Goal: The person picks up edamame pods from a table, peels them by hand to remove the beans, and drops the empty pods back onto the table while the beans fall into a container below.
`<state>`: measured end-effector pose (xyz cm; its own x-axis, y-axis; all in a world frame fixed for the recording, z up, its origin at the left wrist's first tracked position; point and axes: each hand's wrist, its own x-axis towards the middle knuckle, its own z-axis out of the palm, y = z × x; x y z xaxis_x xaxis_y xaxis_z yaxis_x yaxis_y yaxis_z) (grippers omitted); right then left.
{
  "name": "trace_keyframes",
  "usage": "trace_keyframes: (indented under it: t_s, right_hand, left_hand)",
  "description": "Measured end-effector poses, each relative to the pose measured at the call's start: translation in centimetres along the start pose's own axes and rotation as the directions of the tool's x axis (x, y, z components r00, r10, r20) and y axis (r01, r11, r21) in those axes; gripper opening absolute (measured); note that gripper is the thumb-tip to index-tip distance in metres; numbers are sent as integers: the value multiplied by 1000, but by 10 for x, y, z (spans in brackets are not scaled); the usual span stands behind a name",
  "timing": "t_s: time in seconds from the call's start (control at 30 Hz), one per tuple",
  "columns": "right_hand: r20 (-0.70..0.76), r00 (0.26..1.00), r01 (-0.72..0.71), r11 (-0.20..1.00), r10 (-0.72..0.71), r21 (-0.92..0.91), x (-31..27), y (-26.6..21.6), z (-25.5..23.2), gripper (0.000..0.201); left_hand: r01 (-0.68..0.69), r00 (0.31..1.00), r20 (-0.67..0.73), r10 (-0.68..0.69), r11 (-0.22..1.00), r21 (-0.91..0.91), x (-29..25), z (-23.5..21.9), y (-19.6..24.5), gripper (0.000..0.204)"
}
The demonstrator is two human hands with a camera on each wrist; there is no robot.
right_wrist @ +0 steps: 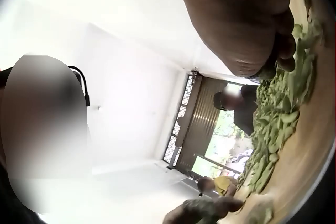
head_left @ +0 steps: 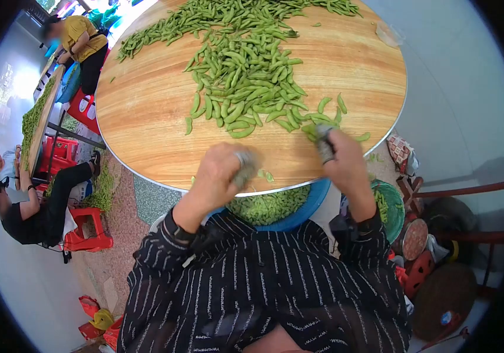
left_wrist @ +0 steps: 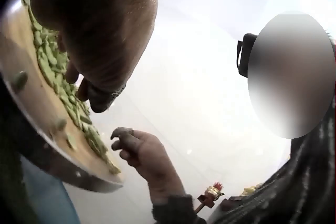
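Green soybean pods (head_left: 246, 76) lie heaped on a round wooden table (head_left: 152, 132). Over its near edge, my left hand (head_left: 221, 173) is blurred by motion, with grey wrapping on its fingers; whether it holds anything I cannot tell. Close by lie small pale green pieces (head_left: 268, 176). At the near right of the heap, my right hand (head_left: 345, 157), also with grey-wrapped fingers, pinches a blurred green pod (head_left: 310, 132). A few loose pods (head_left: 341, 103) lie just beyond it. In the right wrist view, curled fingers (right_wrist: 286, 50) hang close over the pods.
Below the table edge stands a blue basin (head_left: 320, 191) of green beans, and a green basket (head_left: 392, 206) is at the right. Red stools (head_left: 90, 229) and people (head_left: 34, 206) at another table (head_left: 43, 126) are on the left. A clear plastic piece (head_left: 388, 35) lies at the far right rim.
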<state>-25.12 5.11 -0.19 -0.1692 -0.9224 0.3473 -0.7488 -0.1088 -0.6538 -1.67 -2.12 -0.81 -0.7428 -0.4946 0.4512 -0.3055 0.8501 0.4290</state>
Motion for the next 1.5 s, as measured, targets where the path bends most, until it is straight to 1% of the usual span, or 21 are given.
trace_keyframes:
  t_s: [0.07, 0.13, 0.27, 0.33, 0.37, 0.4, 0.43, 0.47, 0.53, 0.6, 0.63, 0.67, 0.77, 0.87, 0.93, 1.03, 1.2, 1.27, 1.4, 1.47, 1.5]
  right_hand:
    - [103, 988, 113, 994, -111, -13, -5, -7, 22, 14]
    - [172, 961, 216, 976, -218, 31, -12, -16, 45, 13]
    - [239, 926, 230, 938, -293, 261, -19, -24, 66, 12]
    - [183, 983, -130, 795, 25, 592, -10, -26, 62, 12]
    - [183, 983, -132, 796, 27, 591, -7, -26, 60, 12]
    - [317, 943, -307, 646, 105, 699, -6, -24, 58, 11]
    - [457, 876, -473, 457, 153, 753, -6, -23, 57, 11]
    - [461, 873, -479, 454, 160, 751, -6, -24, 56, 11]
    - [576, 810, -585, 226, 111, 779, -6, -29, 55, 11]
    - [583, 809, -586, 195, 78, 786, -6, -28, 53, 11]
    - [582, 812, -581, 166, 45, 797, -7, -28, 52, 12]
    - [587, 808, -586, 165, 47, 794, -7, -29, 51, 12]
    - [573, 819, -569, 169, 33, 804, -8, -32, 48, 11]
    - [527, 848, -525, 235, 58, 818, -9, -34, 48, 18]
    - [572, 818, -569, 242, 66, 786, -8, -33, 46, 9]
    - [536, 840, -536, 275, 82, 798, -10, -35, 48, 10]
    - [530, 832, -554, 226, 162, 801, -11, -33, 51, 13]
    - [532, 831, -557, 225, 164, 800, -11, -34, 49, 15]
    - [486, 868, -494, 299, 106, 817, -11, -35, 46, 10]
    - [469, 880, -466, 322, 73, 824, -12, -34, 46, 9]
    - [459, 888, -449, 292, 39, 844, -12, -32, 48, 8]
  left_hand:
    - [36, 998, -44, -34, 998, 43, 10, 4, -16, 21]
    - [231, 971, 11, -241, 942, 243, 22, 6, -25, 21]
    - [247, 957, 68, -282, 914, 321, 29, 6, -32, 19]
    - [258, 955, 57, -289, 913, 316, 26, 7, -27, 18]
    - [263, 956, 43, -290, 912, 314, 25, 7, -25, 17]
    - [261, 956, 46, -289, 913, 312, 24, 6, -22, 17]
    - [259, 963, 33, -267, 953, 158, 21, 5, -18, 19]
    - [250, 968, 16, -250, 968, -1, 17, 4, -13, 21]
    - [304, 952, 51, -301, 950, -66, 13, -2, 3, 23]
    - [361, 932, 84, -352, 924, -126, 9, -3, 9, 25]
    - [276, 961, 54, -272, 956, -96, 7, -2, 9, 26]
    - [188, 982, 28, -187, 980, -64, 5, 0, 10, 28]
    - [157, 986, 74, -152, 985, -67, 5, -3, 9, 41]
    - [154, 985, 85, -148, 986, -69, 4, -3, 10, 44]
    - [158, 985, 83, -151, 984, -85, 3, -2, 9, 44]
    - [187, 979, 100, -177, 978, -96, 1, 0, 9, 43]
    - [251, 963, 122, -242, 965, -74, 6, 0, 14, 41]
    - [49, 999, -8, -49, 998, 27, 9, 2, 14, 33]
    - [45, 990, 126, -56, 995, 89, 4, 7, 8, 34]
    - [178, 983, 96, -159, 951, -251, -3, 16, 7, 24]
    - [176, 983, 95, -157, 952, -250, -3, 16, 10, 24]
